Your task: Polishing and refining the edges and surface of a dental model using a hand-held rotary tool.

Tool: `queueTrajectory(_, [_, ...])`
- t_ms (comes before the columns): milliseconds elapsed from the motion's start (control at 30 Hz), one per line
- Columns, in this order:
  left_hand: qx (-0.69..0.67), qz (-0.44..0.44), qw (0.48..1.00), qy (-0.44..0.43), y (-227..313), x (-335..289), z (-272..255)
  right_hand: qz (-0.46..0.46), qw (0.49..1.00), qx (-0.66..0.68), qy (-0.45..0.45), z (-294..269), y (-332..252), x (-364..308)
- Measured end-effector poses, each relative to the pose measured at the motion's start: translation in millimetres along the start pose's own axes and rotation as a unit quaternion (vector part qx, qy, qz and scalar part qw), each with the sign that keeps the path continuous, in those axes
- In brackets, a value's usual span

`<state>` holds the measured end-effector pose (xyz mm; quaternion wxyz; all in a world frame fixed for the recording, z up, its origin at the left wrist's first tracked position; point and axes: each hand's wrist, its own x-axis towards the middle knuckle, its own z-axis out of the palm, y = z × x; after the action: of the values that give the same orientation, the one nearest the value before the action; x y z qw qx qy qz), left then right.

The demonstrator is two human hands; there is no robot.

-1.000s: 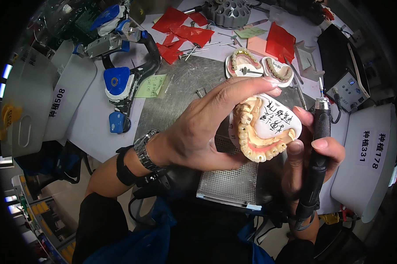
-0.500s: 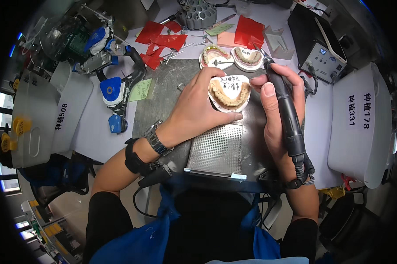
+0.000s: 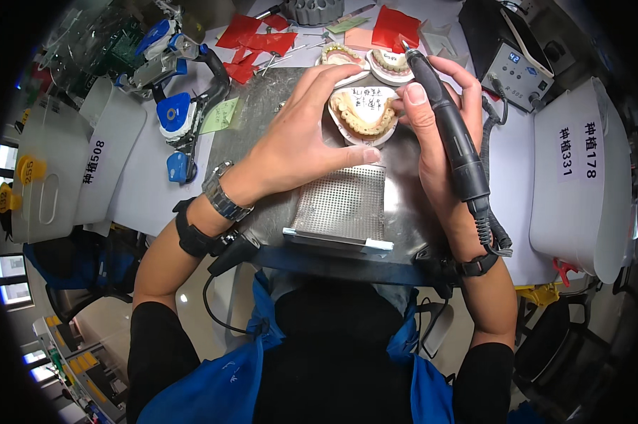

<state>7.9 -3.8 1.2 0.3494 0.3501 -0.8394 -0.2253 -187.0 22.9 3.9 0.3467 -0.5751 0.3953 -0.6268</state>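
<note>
A white plaster dental model (image 3: 362, 121) with a yellowish-beige row of teeth and handwriting on its base lies on the metal work plate (image 3: 262, 134). My left hand (image 3: 301, 127) is spread around its left side, thumb and fingers apart and seemingly off the model. In my right hand (image 3: 442, 120) is a black rotary handpiece (image 3: 452, 134), its tip pointing up and away; the fingertips come close to the model's right edge, and contact cannot be told. Two more dental models, one with pinkish gums (image 3: 344, 60) and one with greyish teeth (image 3: 391, 66), stand just beyond.
A perforated metal grate (image 3: 341, 201) lies nearer me. At the left are a blue-and-black articulator (image 3: 185, 116) and a pale plastic bin (image 3: 107, 159); another bin (image 3: 580, 177) stands at right, below the control box (image 3: 517, 76). Red sheets (image 3: 395, 28) and small tools lie behind.
My left hand's fingers have spread away from the dental model, which now lies between them. My right hand keeps hold of the handpiece. The whole view has shifted somewhat.
</note>
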Motion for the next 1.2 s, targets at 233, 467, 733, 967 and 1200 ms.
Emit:
queueTrajectory(233, [-0.249,-0.091,0.964,0.004,37.7,7.7,-25.4,-0.092,0.995,-0.045,-0.006,-4.9,9.2,3.6])
queueTrajectory(467, [-0.454,-0.267,0.839,-0.134,73.6,35.9,-11.7,-0.302,0.937,-0.173,-0.015,-21.2,3.5,7.0])
queueTrajectory(733, [-0.458,-0.128,0.869,0.137,72.5,79.0,-5.7,-0.038,0.998,-0.040,0.036,-13.6,-26.4,-18.0])
queueTrajectory(967, [-0.400,-0.081,0.904,0.127,78.9,87.7,22.7,-0.213,0.879,-0.372,0.208,-30.7,-32.4,-4.7])
queueTrajectory(1200, [-0.608,-0.127,0.775,0.118,73.2,104.6,54.1,-0.064,0.905,-0.419,0.036,-44.6,17.0,15.0])
